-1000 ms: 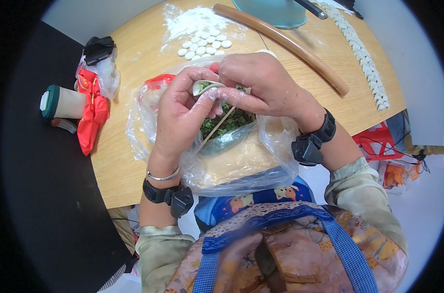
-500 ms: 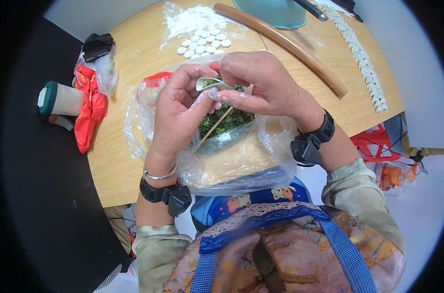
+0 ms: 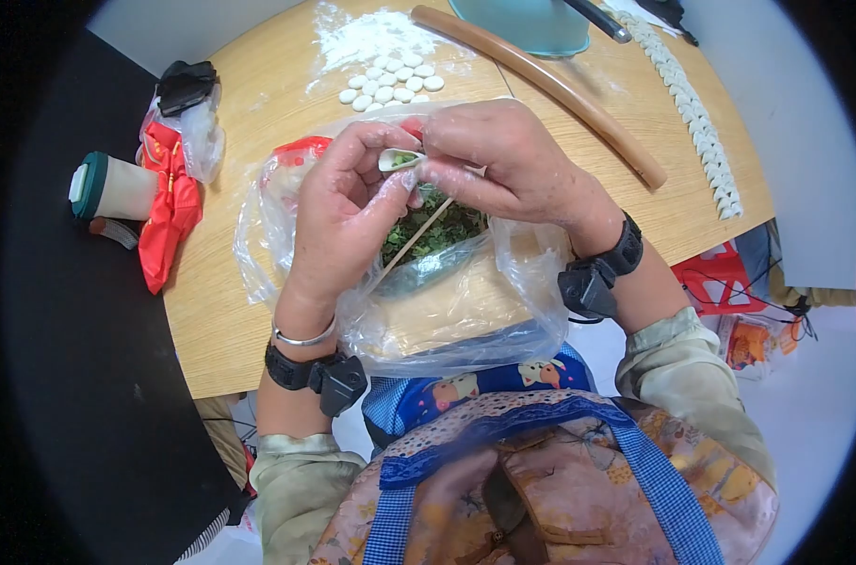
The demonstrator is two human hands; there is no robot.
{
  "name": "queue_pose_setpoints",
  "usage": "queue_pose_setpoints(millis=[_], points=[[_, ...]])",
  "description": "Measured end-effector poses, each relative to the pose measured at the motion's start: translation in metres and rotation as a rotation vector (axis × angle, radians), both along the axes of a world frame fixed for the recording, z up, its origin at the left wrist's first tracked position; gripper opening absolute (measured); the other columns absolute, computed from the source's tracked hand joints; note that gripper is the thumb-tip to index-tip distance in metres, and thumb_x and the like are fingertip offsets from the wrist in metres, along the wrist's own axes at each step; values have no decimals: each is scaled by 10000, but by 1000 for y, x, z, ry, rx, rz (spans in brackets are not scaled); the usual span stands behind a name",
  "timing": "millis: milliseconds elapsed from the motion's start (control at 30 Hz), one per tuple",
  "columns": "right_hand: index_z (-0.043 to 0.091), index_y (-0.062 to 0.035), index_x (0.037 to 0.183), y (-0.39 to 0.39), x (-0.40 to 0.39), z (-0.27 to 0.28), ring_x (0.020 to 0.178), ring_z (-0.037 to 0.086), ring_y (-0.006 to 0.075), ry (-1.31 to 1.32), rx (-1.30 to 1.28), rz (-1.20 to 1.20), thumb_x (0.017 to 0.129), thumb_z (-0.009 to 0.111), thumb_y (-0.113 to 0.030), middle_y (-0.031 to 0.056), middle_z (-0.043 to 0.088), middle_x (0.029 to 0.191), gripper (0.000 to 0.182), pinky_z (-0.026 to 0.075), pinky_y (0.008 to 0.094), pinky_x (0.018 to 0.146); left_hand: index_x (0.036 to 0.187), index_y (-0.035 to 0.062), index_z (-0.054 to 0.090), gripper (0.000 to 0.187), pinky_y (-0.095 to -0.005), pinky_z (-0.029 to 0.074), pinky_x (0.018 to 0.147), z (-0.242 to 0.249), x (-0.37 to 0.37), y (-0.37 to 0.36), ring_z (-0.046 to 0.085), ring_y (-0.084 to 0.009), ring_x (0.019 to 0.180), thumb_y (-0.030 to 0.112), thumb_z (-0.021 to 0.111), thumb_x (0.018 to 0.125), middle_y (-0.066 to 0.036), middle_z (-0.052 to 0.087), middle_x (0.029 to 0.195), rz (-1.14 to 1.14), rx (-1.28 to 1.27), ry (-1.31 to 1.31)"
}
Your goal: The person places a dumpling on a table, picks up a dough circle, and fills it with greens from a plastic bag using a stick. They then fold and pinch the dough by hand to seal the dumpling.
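Above wood, the dumpling wrapper (image 3: 399, 160) sits between pinching fingers (image 3: 401, 181).

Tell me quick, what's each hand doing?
Left hand: closed on the dumpling wrapper, greens inside.
Right hand: fingers closed, pinching the wrapper's other side.

Bright, diffuse illumination, soft shadows on the tabletop (image 3: 249, 254), glare on the plastic bag (image 3: 465, 301), fisheye curvature, black vignetted corners.

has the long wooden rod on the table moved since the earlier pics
No. Against the flour patch and the table, the wooden rod lies in the same place.
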State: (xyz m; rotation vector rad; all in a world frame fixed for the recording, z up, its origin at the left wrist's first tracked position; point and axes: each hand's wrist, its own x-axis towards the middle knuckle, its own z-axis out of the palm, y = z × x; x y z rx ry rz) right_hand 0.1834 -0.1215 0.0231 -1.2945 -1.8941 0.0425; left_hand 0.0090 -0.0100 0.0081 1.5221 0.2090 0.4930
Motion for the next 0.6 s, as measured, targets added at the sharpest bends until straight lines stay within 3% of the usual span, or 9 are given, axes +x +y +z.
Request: queue_pose_setpoints(millis=[200,367,600], points=[[617,-63,947,-2,-1,4,671,598,316,-28,-59,-27,850,657,-255,99,580,731,219,456,391,584,1157,-4,519,283,-228,495,814,-1,2,-4,601,-105,1018,-71,550,884,-62,623,1103,1,43,-27],[625,-56,988,5,-4,-10,689,605,323,30,89,-8,862,632,-192,114,591,748,185,472,399,605,1161,-5,515,286,-233,492,837,-4,2,-5,600,-111,1039,-59,571,886,-70,627,1115,14,97,-6],[603,-47,944,1,-3,1,684,608,320,18,23,-1,881,587,-117,116,589,739,96,466,400,604,1210,1,510,307,-222,498,770,-1,1,-4,615,-106,962,-21,571,910,-48,631,1037,-5,16,-19]])
